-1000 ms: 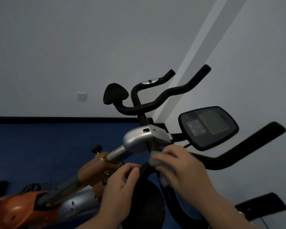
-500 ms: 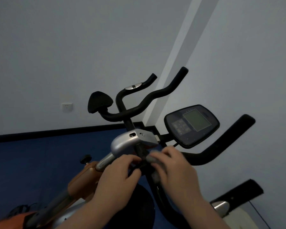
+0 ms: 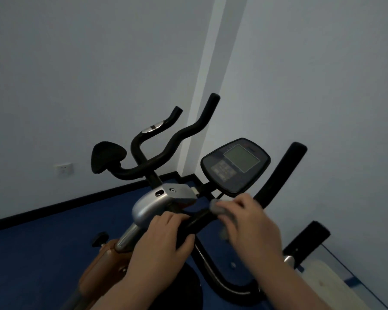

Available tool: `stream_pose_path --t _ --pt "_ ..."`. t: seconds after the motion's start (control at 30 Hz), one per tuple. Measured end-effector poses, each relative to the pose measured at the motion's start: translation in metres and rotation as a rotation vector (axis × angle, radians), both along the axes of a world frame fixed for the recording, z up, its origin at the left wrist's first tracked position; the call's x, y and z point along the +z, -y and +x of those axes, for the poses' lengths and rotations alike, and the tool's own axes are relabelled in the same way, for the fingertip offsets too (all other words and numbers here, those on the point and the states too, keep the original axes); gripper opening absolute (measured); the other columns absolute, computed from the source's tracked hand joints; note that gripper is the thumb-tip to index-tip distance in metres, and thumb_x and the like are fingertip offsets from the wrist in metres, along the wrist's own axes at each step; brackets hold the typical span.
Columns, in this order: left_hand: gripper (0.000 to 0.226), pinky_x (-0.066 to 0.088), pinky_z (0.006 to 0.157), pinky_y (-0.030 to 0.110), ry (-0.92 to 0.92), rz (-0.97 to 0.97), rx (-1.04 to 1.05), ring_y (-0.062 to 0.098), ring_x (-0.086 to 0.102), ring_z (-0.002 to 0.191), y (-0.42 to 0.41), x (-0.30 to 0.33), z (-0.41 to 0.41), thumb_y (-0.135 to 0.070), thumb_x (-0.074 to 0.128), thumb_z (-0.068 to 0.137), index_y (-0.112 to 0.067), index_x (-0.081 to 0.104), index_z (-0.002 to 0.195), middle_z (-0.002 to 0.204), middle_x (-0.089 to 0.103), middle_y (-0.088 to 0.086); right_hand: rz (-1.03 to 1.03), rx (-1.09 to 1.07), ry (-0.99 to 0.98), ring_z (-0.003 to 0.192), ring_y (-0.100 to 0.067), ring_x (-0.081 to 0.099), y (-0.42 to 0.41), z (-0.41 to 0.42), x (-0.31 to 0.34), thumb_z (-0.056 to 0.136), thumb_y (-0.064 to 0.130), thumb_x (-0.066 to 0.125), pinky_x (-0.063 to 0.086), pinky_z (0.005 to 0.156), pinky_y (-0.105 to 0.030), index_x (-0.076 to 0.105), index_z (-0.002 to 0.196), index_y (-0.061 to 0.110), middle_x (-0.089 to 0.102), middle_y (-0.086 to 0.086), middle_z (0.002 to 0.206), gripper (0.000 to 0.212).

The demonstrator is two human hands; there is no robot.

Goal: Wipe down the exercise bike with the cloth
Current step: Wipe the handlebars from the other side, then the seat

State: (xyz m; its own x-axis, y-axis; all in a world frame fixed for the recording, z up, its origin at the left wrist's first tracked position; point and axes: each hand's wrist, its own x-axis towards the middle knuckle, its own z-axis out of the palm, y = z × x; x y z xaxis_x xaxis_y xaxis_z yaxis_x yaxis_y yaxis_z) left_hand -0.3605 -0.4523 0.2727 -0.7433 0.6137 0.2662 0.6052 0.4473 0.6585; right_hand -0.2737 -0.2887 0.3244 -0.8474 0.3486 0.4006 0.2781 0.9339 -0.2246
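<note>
Bike [image 3: 152, 204]: black handlebars, silver stem housing, orange frame; stands on a blue floor [image 3: 31, 253] near the corner of white walls. Console [image 3: 235, 164]: dark, grey screen, tilted, just above the right hand. Left hand [image 3: 164, 240]: grip closed round the black bar below the silver housing. Right hand [image 3: 249, 222]: grip pinching the grey cloth [image 3: 220, 209] against the same bar, just right of the left hand. Socket [image 3: 63, 170]: on the left wall.
</note>
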Motion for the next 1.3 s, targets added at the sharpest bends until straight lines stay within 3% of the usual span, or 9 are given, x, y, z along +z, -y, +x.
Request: stream_pose_path --t 0.13,0.3,0.4,0.5,0.7,0.97,1.07,1.17,1.3 --pt "0.04 0.039 0.085 0.013 0.002 0.011 0.01 -0.007 0.04 0.108 0.001 -0.007 0.0 -0.048 0.056 0.086 -0.045 0.047 0.125 0.111 0.043 -0.032 0.015 -0.155 -0.026 0.077 -0.005 0.045 -0.024 -0.004 0.026 0.093 0.04 0.057 0.03 0.057 -0.018 0.067 0.106 0.035 0.044 0.014 0.095 0.017" --pt "0.047 0.042 0.088 0.016 0.152 0.093 -0.074 -0.007 0.049 0.105 0.006 -0.012 -0.007 -0.054 0.065 0.064 -0.053 0.052 0.109 0.107 0.05 -0.031 0.014 0.182 0.075 0.093 -0.01 0.047 0.031 -0.031 0.01 0.093 0.037 0.056 0.044 0.069 -0.025 0.062 0.111 0.034 0.042 0.011 0.102 0.019" --pt "0.05 0.041 0.085 0.012 0.158 0.143 -0.028 -0.009 0.051 0.103 0.008 -0.015 -0.006 -0.062 0.055 0.056 -0.05 0.055 0.105 0.103 0.053 -0.031 0.001 0.156 0.106 0.09 -0.012 0.047 0.015 -0.009 -0.002 0.093 0.037 0.056 0.043 0.063 -0.026 0.065 0.113 0.034 0.045 0.007 0.101 0.022" --pt "0.047 0.038 0.08 0.007 0.137 0.159 0.01 -0.012 0.049 0.104 0.008 -0.016 -0.003 -0.059 0.056 0.058 -0.051 0.053 0.104 0.102 0.051 -0.035 0.035 -0.024 0.008 0.081 -0.007 0.041 -0.015 0.0 0.014 0.09 0.036 0.062 0.029 0.056 -0.016 0.069 0.107 0.035 0.044 0.01 0.092 0.018" --pt "0.042 0.038 0.078 0.007 0.151 0.126 -0.021 -0.011 0.049 0.103 0.01 -0.015 -0.005 -0.043 0.066 0.065 -0.053 0.052 0.103 0.103 0.051 -0.032 0.04 0.198 0.054 0.092 -0.013 0.049 0.033 -0.033 0.003 0.091 0.035 0.059 0.047 0.065 -0.03 0.066 0.108 0.03 0.047 0.005 0.1 0.019" --pt "0.048 0.04 0.084 0.012 0.152 0.156 -0.015 -0.01 0.049 0.105 0.01 -0.015 -0.001 -0.046 0.062 0.066 -0.049 0.052 0.113 0.105 0.052 -0.032 0.049 -0.135 -0.036 0.085 -0.008 0.045 -0.033 -0.001 0.02 0.091 0.036 0.061 0.035 0.062 -0.023 0.07 0.109 0.033 0.048 0.01 0.095 0.021" --pt "0.048 0.04 0.085 0.012 0.125 0.166 0.004 -0.009 0.051 0.105 0.011 -0.013 0.0 -0.042 0.068 0.068 -0.044 0.058 0.115 0.106 0.055 -0.032 0.033 -0.037 -0.121 0.082 -0.008 0.045 -0.002 -0.028 0.027 0.09 0.034 0.063 0.033 0.059 -0.018 0.069 0.106 0.035 0.045 0.012 0.093 0.018" --pt "0.046 0.042 0.084 0.013 0.115 0.185 -0.013 -0.011 0.052 0.104 0.013 -0.01 0.001 -0.052 0.066 0.064 -0.05 0.057 0.109 0.105 0.056 -0.032 0.041 0.189 0.069 0.088 -0.009 0.047 0.028 -0.027 -0.001 0.093 0.036 0.057 0.041 0.062 -0.022 0.066 0.11 0.035 0.044 0.01 0.097 0.019" --pt "0.041 0.036 0.085 0.007 0.103 0.168 -0.002 -0.014 0.047 0.106 0.013 -0.01 0.003 -0.068 0.058 0.067 -0.055 0.05 0.105 0.105 0.052 -0.035 0.065 -0.001 0.029 0.083 -0.009 0.047 -0.018 -0.001 0.005 0.091 0.037 0.06 0.038 0.06 -0.023 0.068 0.112 0.035 0.05 0.008 0.098 0.022"
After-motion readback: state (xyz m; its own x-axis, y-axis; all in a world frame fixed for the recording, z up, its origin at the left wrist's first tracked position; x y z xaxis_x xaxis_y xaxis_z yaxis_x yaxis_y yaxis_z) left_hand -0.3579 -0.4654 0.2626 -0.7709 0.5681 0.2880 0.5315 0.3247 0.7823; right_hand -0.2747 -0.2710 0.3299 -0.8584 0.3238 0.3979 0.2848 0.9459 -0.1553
